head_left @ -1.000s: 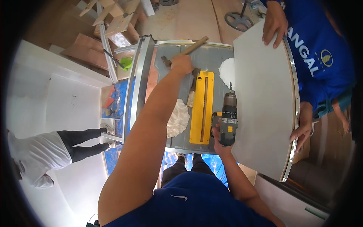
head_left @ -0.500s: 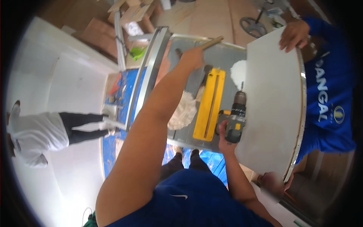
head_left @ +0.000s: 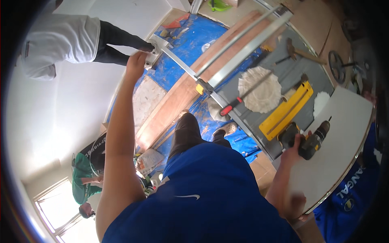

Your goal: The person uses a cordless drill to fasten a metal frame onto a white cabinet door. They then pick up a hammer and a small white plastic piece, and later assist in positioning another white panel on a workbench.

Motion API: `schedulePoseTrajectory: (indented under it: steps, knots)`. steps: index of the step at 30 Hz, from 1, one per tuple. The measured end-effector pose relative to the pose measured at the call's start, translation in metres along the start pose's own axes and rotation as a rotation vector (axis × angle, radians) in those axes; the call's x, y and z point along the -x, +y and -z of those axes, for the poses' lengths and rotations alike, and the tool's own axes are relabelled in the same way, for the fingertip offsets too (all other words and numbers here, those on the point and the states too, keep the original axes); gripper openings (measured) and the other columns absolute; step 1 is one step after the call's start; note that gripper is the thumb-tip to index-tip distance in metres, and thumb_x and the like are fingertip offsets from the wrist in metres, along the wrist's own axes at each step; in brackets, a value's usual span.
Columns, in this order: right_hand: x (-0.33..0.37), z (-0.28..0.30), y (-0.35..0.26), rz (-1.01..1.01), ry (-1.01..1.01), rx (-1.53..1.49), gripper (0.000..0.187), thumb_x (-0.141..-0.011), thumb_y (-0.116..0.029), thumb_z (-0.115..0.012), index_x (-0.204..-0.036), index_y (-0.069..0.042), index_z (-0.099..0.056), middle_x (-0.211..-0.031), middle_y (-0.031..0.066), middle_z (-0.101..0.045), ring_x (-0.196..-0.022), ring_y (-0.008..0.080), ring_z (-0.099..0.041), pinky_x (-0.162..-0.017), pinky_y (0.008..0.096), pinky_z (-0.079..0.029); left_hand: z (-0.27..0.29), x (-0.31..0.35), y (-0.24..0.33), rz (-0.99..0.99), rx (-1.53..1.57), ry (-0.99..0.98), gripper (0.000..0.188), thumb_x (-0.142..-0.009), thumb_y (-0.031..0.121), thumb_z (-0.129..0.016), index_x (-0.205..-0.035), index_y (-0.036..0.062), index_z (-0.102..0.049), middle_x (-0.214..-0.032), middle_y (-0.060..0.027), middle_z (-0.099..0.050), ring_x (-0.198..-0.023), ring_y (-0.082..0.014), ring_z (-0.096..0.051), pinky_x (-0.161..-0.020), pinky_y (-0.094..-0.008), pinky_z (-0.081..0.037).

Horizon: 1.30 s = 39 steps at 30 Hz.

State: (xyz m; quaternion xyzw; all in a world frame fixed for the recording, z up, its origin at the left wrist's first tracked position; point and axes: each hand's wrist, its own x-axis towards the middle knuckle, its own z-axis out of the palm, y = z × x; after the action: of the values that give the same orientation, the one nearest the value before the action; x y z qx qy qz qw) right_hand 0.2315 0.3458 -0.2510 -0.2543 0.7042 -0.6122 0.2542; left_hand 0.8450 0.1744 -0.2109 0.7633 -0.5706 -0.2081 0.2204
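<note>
My right hand (head_left: 292, 153) is wrapped round the grip of a dark cordless drill (head_left: 312, 146), over the near edge of a white panel (head_left: 336, 129). The drill's bit points away over the panel. My left hand (head_left: 137, 64) reaches out to the far left, above the floor, beside another person's feet; its fingers are mostly hidden, and nothing shows in it. A hammer (head_left: 306, 55) with a wooden handle lies on the grey worktable (head_left: 259, 131). By it are a yellow saw-slot plate (head_left: 285, 113), a round pale cloth cover (head_left: 259, 89) and a red-handled screwdriver (head_left: 231, 107).
A metal rail frame (head_left: 243, 50) runs along the table's left side. Blue tarp (head_left: 166, 69) and a long wooden board (head_left: 170, 109) cover the floor. One person in white (head_left: 67, 42) stands at left, another in green (head_left: 83, 178) behind; a co-worker in blue (head_left: 344, 202) is beside the panel.
My left hand has let go of the hammer and swung left, away from the table. The view has turned left. My right hand still holds the drill, now over the panel's edge.
</note>
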Motion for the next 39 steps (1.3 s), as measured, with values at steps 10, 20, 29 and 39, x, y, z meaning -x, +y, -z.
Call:
schedulePoseTrajectory:
  steps: [10,20,29,39]
  knots:
    - [0.008,-0.098,-0.105,0.29,0.047,-0.071,0.055,-0.091,0.002,-0.069,-0.143,-0.008,-0.058,-0.106,0.001,-0.062,-0.095,0.0125,-0.059,-0.094,0.0306,-0.049,-0.006,0.229,-0.429,1.048,0.08,-0.916,0.03,-0.097,0.002,-0.055,-0.124,0.0085,-0.065,-0.076,-0.0146,-0.068,-0.061,-0.0254,-0.07,-0.05,-0.0439,-0.06]
    - [0.079,-0.279,-0.17,0.274,0.33,-0.352,0.026,-0.082,0.002,-0.077,-0.106,-0.003,-0.066,-0.09,0.0053,-0.067,-0.076,0.0175,-0.065,-0.074,0.0329,-0.052,0.064,-0.088,-0.422,0.111,0.125,-0.536,0.032,-0.094,0.01,-0.045,-0.104,0.0008,-0.074,-0.079,-0.0116,-0.067,-0.068,-0.0215,-0.067,-0.068,-0.0346,-0.055]
    - [0.111,-0.289,-0.105,0.119,0.636,-0.152,0.031,-0.083,-0.003,-0.08,-0.111,-0.002,-0.069,-0.101,0.0053,-0.069,-0.093,0.0174,-0.064,-0.087,0.0326,-0.052,0.05,-0.335,-0.128,-0.433,-0.094,-0.787,0.03,-0.098,0.02,-0.057,-0.121,0.0047,-0.069,-0.082,-0.0172,-0.069,-0.076,-0.0363,-0.068,-0.076,-0.0432,-0.054]
    - [0.093,-0.305,-0.095,0.04,0.835,-0.168,0.029,-0.089,-0.003,-0.07,-0.117,0.002,-0.07,-0.105,0.007,-0.07,-0.091,0.0169,-0.064,-0.088,0.0321,-0.052,-0.053,-0.448,-0.056,-0.831,-0.436,-1.022,0.024,-0.1,0.021,-0.056,-0.109,0.0041,-0.07,-0.103,-0.0196,-0.071,-0.102,-0.0371,-0.068,-0.09,-0.0441,-0.052]
